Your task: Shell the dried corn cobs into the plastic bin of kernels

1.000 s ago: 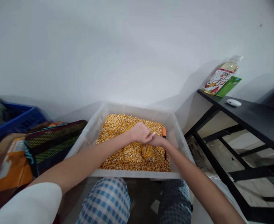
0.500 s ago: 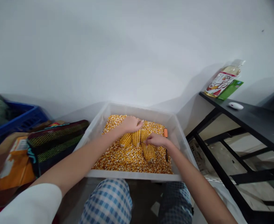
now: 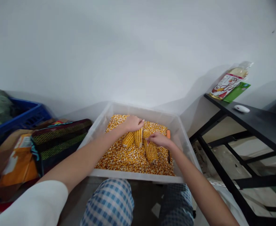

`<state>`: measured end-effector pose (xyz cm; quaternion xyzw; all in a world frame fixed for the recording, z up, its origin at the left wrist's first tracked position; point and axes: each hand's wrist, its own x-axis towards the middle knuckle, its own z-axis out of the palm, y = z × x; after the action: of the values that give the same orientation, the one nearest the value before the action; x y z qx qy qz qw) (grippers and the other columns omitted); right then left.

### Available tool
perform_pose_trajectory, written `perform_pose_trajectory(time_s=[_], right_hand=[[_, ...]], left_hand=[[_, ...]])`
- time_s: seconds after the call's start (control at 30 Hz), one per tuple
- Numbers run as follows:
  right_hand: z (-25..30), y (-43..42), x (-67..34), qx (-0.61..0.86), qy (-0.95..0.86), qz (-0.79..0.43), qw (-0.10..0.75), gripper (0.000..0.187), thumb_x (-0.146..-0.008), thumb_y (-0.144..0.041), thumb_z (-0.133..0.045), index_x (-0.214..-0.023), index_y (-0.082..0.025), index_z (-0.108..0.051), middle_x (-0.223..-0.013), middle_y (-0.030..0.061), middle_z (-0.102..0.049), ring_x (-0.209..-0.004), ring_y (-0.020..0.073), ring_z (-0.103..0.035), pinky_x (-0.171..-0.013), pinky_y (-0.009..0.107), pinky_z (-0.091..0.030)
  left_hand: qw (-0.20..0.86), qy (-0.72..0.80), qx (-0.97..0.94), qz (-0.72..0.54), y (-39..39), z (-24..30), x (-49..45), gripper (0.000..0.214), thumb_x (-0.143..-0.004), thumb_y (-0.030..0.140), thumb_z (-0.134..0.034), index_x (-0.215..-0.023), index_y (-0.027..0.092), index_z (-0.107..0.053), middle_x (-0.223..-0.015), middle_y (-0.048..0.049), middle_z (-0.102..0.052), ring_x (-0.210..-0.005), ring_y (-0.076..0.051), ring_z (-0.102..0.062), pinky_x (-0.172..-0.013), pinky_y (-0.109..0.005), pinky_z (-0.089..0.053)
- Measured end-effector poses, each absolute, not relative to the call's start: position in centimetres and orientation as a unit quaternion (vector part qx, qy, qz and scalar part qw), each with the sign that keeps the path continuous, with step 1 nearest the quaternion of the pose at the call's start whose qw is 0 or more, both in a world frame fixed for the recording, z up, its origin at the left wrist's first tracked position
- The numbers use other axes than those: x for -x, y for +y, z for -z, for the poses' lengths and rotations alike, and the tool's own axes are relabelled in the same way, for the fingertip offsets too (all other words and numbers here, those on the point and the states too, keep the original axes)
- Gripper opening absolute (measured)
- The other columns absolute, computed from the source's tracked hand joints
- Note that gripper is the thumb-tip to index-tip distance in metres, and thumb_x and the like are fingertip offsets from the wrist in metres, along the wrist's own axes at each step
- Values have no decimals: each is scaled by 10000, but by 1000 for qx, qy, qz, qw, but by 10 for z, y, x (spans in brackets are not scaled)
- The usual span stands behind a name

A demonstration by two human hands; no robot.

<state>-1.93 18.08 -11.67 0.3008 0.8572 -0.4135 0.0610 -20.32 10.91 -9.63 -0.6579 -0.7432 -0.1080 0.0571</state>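
Observation:
My left hand [image 3: 133, 123] is closed around the upper end of a corn cob [image 3: 138, 138], which points down toward me. My right hand [image 3: 157, 138] is closed in a pinch just to the right of that cob. A thin dark line shows at its fingertips, too small to make out. Beneath my right hand, another yellow cob [image 3: 150, 152] lies on the loose kernels [image 3: 128, 160]. A further cob [image 3: 128, 140] rests to the left of the held one. All of this is inside a whitish plastic bin [image 3: 138, 174].
An orange-handled tool [image 3: 168, 134] with a dark shaft lies along the bin's right side. To the right stands a black shelf [image 3: 265, 121] bearing a bottle [image 3: 228, 82], a green packet [image 3: 237, 92] and a white object [image 3: 241, 108]. A mesh bag [image 3: 60, 141] and blue crate [image 3: 32, 111] are left.
My right hand has shifted slightly, and the thin dark line at its fingertips now shows against the held cob. My left hand keeps its hold. The whole view has shifted a little.

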Motion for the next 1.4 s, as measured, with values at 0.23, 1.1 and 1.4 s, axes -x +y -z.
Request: perform_pose_trajectory(time_s=[0.23,1.1,1.4], right_hand=[[121,179,21,-324,855,398,75,285,-748,-361,-513,-723,-119,-661,-392,-81,-245,-372,51,-225,-384,190,-166],[128,181,23,-326,815,470,94,275,-746,-384,-551,-721,-124,-638,-389,-92,-233,-354,45,-217,-348,183,-177],[128,188,20,-313,758,552,151,261,-716,-385,-610,-670,-128,-592,-360,-105,-245,-343,35,-181,-341,182,-157]], left_hand=[[89,-728,674,86,108,95,199,556,-876,407,-214,-850,130,-696,-760,-137,-676,-724,-225,-627,-647,-310,-408],[89,-709,691,104,109,97,198,477,-857,392,-278,-779,148,-680,-733,-120,-677,-692,-214,-624,-647,-309,-403],[137,-653,739,93,103,92,183,444,-832,381,-307,-750,139,-670,-645,-112,-659,-608,-217,-615,-564,-295,-386]])
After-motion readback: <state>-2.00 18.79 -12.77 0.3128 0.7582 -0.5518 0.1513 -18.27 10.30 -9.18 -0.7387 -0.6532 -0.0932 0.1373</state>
